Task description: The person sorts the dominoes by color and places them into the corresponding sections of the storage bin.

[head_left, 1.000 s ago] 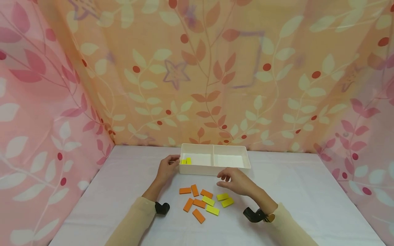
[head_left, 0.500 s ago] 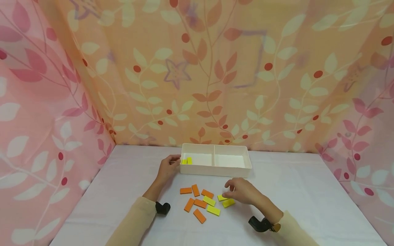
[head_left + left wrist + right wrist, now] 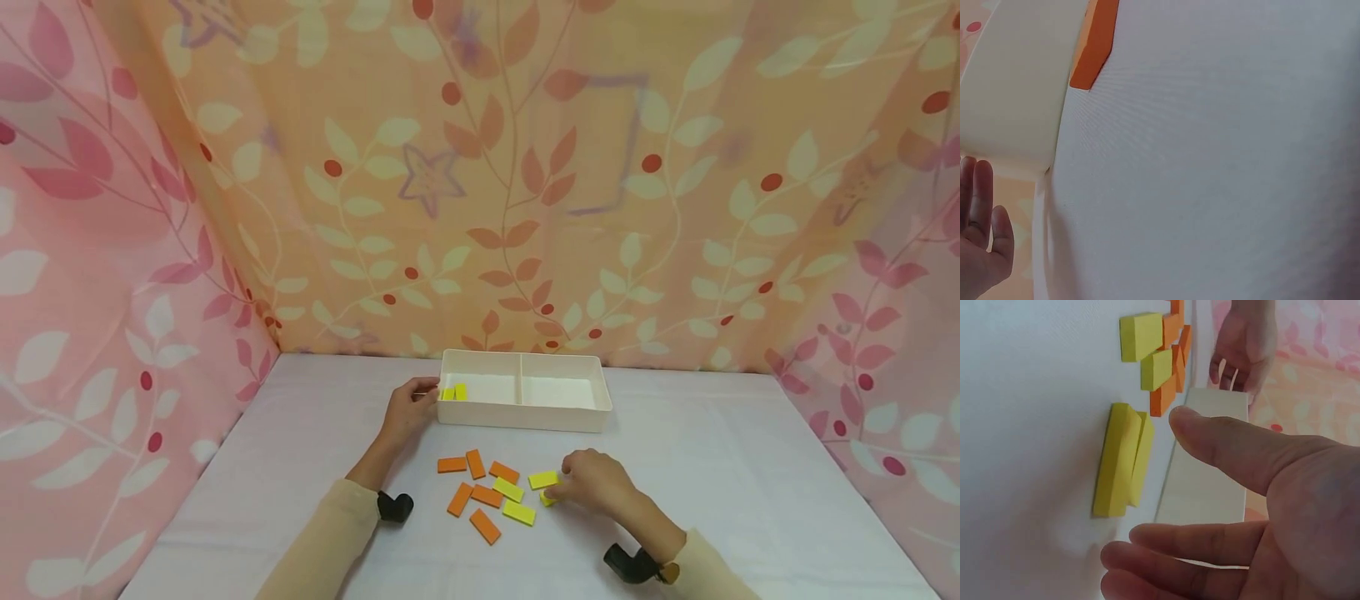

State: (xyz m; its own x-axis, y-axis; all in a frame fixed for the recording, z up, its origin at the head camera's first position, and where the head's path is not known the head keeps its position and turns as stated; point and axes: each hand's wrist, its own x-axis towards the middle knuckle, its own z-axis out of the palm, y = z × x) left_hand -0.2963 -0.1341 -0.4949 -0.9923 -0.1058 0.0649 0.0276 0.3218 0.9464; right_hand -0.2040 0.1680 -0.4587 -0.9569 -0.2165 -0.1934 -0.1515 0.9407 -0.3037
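Observation:
My left hand (image 3: 406, 413) is at the left end of a white two-compartment box (image 3: 525, 417), its fingers extended against that end wall. Two yellow blocks (image 3: 460, 392) lie in the left compartment. Over the right side of a loose pile, my right hand (image 3: 602, 483) reaches down with thumb and fingers spread apart. Right by it are two yellow blocks: the farther one (image 3: 543, 480) shows almost whole, while the nearer one (image 3: 547, 499) is partly hidden by the hand. In the right wrist view, a gap separates the fingers from the nearer yellow block (image 3: 1112, 465).
Several orange blocks (image 3: 484, 527) and two more yellow blocks (image 3: 519, 512) lie loose on the white tablecloth (image 3: 300, 467) in front of the box. Patterned cloth walls (image 3: 525, 183) close off the back and both sides.
My right hand has moved from the box's front wall toward me and down to the yellow blocks at the right of the pile. The left hand has stayed at the box.

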